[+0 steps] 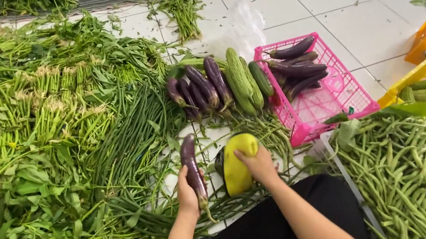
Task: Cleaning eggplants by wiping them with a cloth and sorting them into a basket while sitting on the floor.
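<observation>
While the left hand (185,190) wraps closed around a long, glossy purple eggplant (193,170), stem end down, the right hand (258,165) presses shut over a yellow, rounded plastic object with a black edge (235,163), low in the middle of the frame. Held only near its stem, the eggplant could tip out of that grip. Both forearms reach forward from the lap, wrists bent slightly inward. Just above lie more purple eggplants (200,88) beside ridged green gourds (241,79); a pink plastic basket (336,99) sits right of them, and leafy greens (26,139) fill the left.
</observation>
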